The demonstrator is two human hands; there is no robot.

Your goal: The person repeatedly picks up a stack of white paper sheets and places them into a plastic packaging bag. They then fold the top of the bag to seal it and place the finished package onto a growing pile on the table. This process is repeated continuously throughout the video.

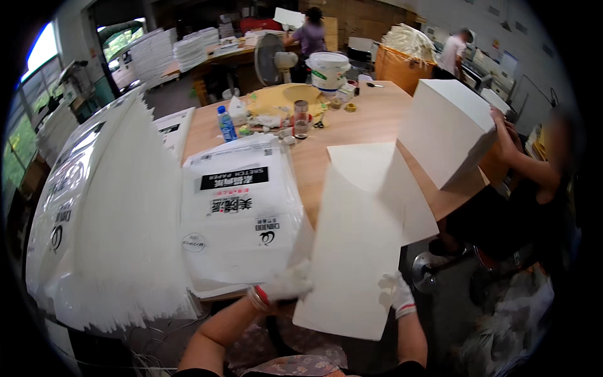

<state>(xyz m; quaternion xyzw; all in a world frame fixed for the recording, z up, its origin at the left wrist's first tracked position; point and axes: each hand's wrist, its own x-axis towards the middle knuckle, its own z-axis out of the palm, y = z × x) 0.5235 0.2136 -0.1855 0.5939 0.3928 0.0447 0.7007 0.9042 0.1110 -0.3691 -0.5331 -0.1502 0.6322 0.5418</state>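
A stack of white paper sheets (358, 251) lies lengthwise in front of me, its near end reaching past the table edge. My right hand (397, 294), in a white glove with a red cuff band, grips the stack's right edge near that end. At the left edge is my left hand (286, 284), gloved the same way and blurred by motion, so its fingers cannot be made out. Just left of it lies a pile of white printed plastic paper bags (245, 207). Another part of the white paper (414, 217) shows under the stack's right side.
Far left rises a big fanned pile of plastic bags (119, 220). A tall paper block (446, 125) stands at right, with a co-worker's hands (502, 125) on it. Beyond are a blue-labelled bottle (226, 124), a clear cup (301, 119), a white bucket (328, 72) and a fan (270, 60).
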